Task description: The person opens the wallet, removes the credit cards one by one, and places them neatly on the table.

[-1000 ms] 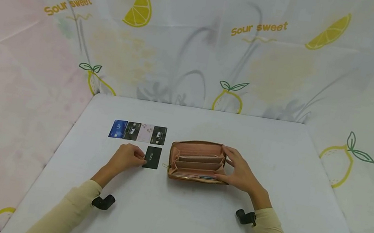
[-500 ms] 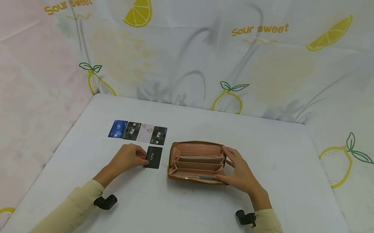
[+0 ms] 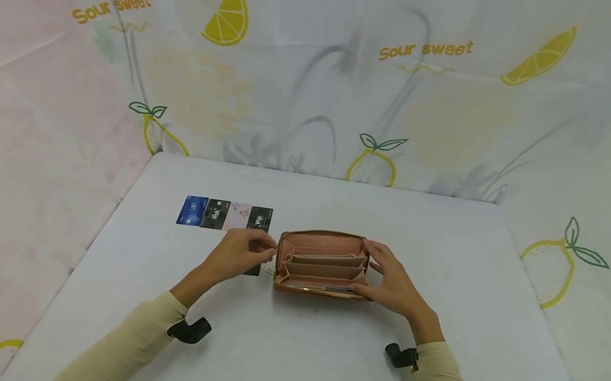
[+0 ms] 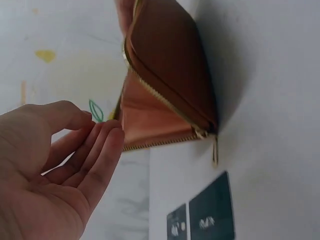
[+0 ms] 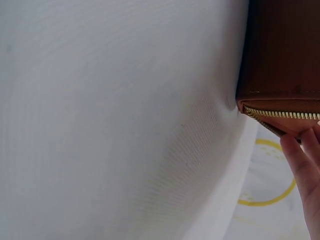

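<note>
An unzipped brown zip wallet (image 3: 322, 271) lies on the white table, its pink pleated compartments facing up and some card or paper edges showing inside. My right hand (image 3: 390, 280) grips its right end, thumb at the near edge and fingers at the far edge. At the wallet's left end is my left hand (image 3: 237, 253), holding nothing; its loosely bent fingertips come right to the rim in the left wrist view. Beneath that hand lies a dark card (image 4: 212, 212), mostly hidden in the head view. The zip pull (image 4: 215, 150) hangs at the wallet's corner.
Behind the left hand lie a blue card (image 3: 192, 211), a black VIP card (image 3: 215, 214), a pale floral card (image 3: 237, 214) and another black VIP card (image 3: 260, 217), side by side. A lemon-print cloth (image 3: 323, 85) hangs past the table's back edge.
My left hand has left the dark card on the table and moved right and slightly away to the wallet's left end. The right hand keeps its hold on the wallet.
</note>
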Motion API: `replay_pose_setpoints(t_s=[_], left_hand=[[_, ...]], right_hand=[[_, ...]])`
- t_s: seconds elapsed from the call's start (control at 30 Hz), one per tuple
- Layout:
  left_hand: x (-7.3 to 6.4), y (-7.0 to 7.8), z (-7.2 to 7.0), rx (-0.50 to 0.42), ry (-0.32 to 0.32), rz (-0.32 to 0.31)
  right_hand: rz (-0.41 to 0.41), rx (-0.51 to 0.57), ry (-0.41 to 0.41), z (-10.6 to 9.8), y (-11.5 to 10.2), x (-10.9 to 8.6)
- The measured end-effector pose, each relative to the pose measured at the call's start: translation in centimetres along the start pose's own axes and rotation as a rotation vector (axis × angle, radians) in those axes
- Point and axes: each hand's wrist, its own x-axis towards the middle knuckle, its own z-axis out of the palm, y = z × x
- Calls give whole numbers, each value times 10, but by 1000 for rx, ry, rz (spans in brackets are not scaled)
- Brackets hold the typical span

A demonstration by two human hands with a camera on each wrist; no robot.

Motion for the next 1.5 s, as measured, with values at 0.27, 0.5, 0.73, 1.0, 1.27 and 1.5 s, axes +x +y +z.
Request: replay_pose_setpoints(t_s=[0.27,0.5,0.73,1.0,1.27,1.5], left_hand=[[20,40,29,38,-174,242],[37,58,61,244,-340,338],[47,65,79,295,-421,313],[55,70,82,286,-473,265],[58,68,81,314,-503,285],[60,68,83,319,-529,297]], right_hand=[[13,23,5,-1,-1,0],[-6,68,4,-9,-36,-3],[-39,72,5,-9,-38,-4],[-38,71,6,-12,-40,-5],[-36,76,21,-4,-17,-3],[-22,60,28,3,6,-2]])
